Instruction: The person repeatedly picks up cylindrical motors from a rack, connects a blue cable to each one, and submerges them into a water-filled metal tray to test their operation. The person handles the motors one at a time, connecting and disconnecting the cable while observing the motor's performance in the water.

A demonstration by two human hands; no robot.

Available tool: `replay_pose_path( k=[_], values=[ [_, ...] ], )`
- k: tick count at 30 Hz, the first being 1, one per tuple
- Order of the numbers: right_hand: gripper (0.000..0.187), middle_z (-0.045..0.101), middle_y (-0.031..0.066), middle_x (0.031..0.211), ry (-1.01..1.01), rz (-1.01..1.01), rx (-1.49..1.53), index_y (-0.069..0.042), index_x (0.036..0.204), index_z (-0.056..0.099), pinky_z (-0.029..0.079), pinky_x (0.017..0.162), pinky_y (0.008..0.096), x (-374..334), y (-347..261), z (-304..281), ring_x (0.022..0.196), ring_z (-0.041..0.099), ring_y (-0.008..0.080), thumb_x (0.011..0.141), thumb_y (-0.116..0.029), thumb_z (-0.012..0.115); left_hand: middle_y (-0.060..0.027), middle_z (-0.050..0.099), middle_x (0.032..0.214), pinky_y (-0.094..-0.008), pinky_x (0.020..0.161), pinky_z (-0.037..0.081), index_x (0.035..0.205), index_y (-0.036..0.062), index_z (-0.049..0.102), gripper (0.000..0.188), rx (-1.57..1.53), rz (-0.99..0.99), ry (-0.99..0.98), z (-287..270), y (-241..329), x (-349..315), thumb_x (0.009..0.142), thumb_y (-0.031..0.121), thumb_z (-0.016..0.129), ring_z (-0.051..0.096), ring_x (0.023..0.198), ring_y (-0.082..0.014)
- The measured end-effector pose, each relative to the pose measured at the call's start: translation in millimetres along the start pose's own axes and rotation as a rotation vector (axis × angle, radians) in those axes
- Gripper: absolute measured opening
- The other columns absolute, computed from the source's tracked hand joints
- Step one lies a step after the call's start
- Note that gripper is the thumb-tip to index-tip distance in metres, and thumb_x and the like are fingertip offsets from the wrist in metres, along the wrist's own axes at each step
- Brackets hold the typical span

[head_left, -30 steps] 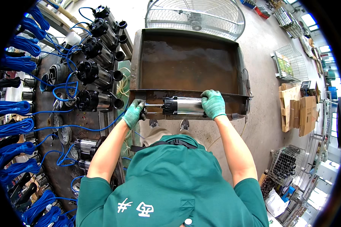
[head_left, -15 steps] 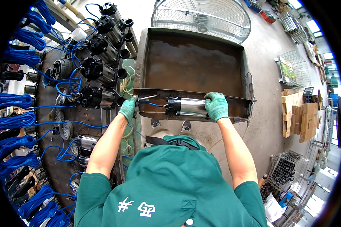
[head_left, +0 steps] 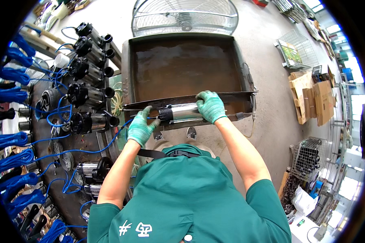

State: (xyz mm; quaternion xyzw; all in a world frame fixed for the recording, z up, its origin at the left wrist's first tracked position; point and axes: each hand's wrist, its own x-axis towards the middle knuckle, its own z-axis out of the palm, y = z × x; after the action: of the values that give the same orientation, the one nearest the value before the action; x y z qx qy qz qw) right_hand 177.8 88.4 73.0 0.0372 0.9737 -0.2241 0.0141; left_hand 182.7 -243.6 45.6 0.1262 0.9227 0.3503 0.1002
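Note:
A submersible pump (head_left: pixel 183 113) with a silver cylinder and a black left end lies along the near ledge of a metal water tank (head_left: pixel 126 77). My right hand (head_left: pixel 211 106), in a green glove, is wrapped over the cylinder's right end. At the black end is my left hand (head_left: pixel 140 128), also gloved, with thumb and fingers apart around the blue cable (head_left: pixel 121 131) where it meets the pump. A thin metal rod (head_left: pixel 132 109) shows beside the left fingertips on the ledge. The pump's far right end is hidden beneath my right hand.
Several similar pumps (head_left: pixel 85 69) line the bench (head_left: pixel 85 142) at left, beside coiled blue cables (head_left: pixel 14 158). Behind the tank stands a large caged fan (head_left: pixel 185 18). Flattened cardboard (head_left: pixel 323 103) and a wire basket (head_left: pixel 308 156) are on the right.
My left hand has moved from the rod by the tank's left side to the pump's black end, and its fingers have spread. My right hand stays on the cylinder. The view has shifted.

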Motion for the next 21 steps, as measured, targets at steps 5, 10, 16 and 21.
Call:
replay_pose_path(
  k=[5,10,16,21],
  values=[
    [0.029,0.075,0.0194,0.107,0.161,0.283,0.765,-0.005,0.113,0.074,0.055,0.091,0.0414,7,61,-19,0.098,0.072,0.0333,0.102,-0.028,0.063,-0.0183,0.068,0.12,-0.0489,0.088,0.056,0.151,0.0165,0.052,0.082,0.383,-0.032,-0.202,8,50,-2,0.082,0.049,0.083,0.068,0.106,-0.0376],
    [0.044,0.071,0.0256,0.111,-0.387,0.136,0.042,-0.002,0.111,0.071,0.053,0.093,0.0489,-21,138,-41,0.104,0.067,0.0443,0.099,-0.045,0.065,-0.0172,0.066,0.117,-0.0499,0.087,0.054,0.145,0.0193,0.059,0.077,0.472,0.024,-0.132,27,62,-3,0.079,0.049,0.085,0.066,0.109,-0.0368],
    [0.052,0.075,0.0147,0.1,-0.878,0.294,0.333,-0.002,0.121,0.068,0.061,0.08,0.0386,-10,137,-41,0.089,0.073,0.0236,0.103,-0.051,0.064,-0.0194,0.069,0.109,-0.0481,0.082,0.057,0.141,0.0183,0.065,0.074,0.511,-0.033,-0.097,26,63,-4,0.077,0.05,0.086,0.07,0.097,-0.0377],
    [0.045,0.074,0.0114,0.091,-0.934,0.246,0.461,0.0,0.116,0.068,0.061,0.069,0.0371,-8,147,-40,0.078,0.072,0.0214,0.104,-0.043,0.065,-0.0174,0.07,0.109,-0.0475,0.083,0.058,0.14,0.0197,0.065,0.073,0.519,-0.066,-0.138,27,64,0,0.077,0.052,0.085,0.072,0.099,-0.0355]
  ],
)
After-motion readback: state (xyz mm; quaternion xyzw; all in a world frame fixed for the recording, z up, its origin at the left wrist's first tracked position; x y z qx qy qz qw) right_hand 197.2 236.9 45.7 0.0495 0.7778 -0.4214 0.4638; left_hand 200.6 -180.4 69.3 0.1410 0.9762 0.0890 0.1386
